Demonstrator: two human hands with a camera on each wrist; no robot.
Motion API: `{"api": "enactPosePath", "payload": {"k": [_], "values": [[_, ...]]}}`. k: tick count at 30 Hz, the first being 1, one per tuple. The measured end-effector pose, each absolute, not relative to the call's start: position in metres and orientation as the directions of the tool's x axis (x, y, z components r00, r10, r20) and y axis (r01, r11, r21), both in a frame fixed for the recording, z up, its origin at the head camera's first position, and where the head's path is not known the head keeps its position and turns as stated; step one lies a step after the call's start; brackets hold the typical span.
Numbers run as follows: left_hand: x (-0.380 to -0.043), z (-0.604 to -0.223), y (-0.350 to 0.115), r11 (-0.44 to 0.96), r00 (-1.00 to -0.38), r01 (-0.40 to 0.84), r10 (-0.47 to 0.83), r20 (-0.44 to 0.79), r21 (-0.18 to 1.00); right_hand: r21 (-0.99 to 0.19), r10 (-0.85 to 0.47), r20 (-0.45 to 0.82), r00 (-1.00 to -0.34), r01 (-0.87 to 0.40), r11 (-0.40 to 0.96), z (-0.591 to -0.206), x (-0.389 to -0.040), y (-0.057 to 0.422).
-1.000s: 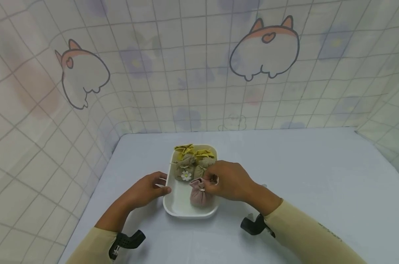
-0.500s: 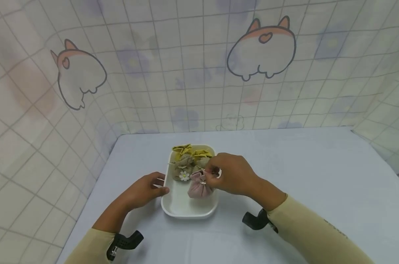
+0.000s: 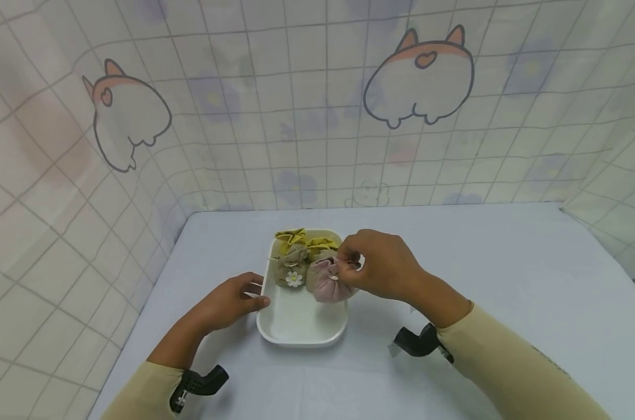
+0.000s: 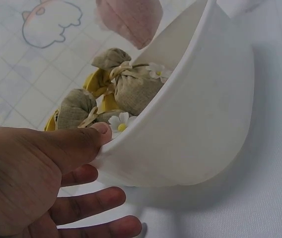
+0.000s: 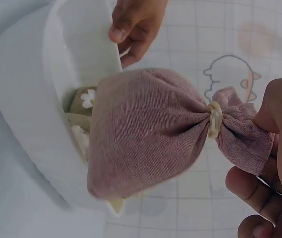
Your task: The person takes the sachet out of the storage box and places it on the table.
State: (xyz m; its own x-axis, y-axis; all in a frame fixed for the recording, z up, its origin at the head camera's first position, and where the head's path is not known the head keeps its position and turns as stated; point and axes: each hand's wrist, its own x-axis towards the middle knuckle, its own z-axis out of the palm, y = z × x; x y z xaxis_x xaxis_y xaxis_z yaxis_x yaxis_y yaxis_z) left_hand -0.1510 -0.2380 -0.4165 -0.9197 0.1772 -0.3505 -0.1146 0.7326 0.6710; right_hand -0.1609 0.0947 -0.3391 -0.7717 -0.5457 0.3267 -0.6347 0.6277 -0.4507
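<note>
My right hand (image 3: 383,262) pinches the gathered neck of a pink cloth sachet (image 5: 146,129), tied with a cream cord. The sachet hangs over the right side of a white tray (image 3: 296,329). My left hand (image 3: 236,300) is at the tray's left side, its thumb touching the rim and its other fingers extended along the outside. Inside the tray's far half lie beige sachets, one of them a beige sachet (image 4: 136,91) with a white daisy (image 3: 293,279) near it. Yellow cloth tops (image 3: 292,236) show behind them.
The tray stands on a table covered with a white cloth (image 3: 480,280). A grid-patterned curtain (image 3: 317,116) with corgi drawings hangs behind and at the sides. A black wrist camera mount (image 3: 199,383) sits on the left sleeve, another mount (image 3: 419,341) on the right.
My right hand has lifted the pink sachet from the near part of the tray, moving it away from me and to the right. The left hand stays at the tray's side.
</note>
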Motion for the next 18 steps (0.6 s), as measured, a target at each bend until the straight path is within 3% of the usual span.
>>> {"api": "enactPosePath", "payload": {"k": [18], "values": [[-0.151, -0.413, -0.236, 0.745, -0.919, -0.115, 0.171, -0.356, 0.657, -0.452, -0.448, 0.290, -0.846, -0.533, 0.715, -0.338, -0.164, 0.140]]}}
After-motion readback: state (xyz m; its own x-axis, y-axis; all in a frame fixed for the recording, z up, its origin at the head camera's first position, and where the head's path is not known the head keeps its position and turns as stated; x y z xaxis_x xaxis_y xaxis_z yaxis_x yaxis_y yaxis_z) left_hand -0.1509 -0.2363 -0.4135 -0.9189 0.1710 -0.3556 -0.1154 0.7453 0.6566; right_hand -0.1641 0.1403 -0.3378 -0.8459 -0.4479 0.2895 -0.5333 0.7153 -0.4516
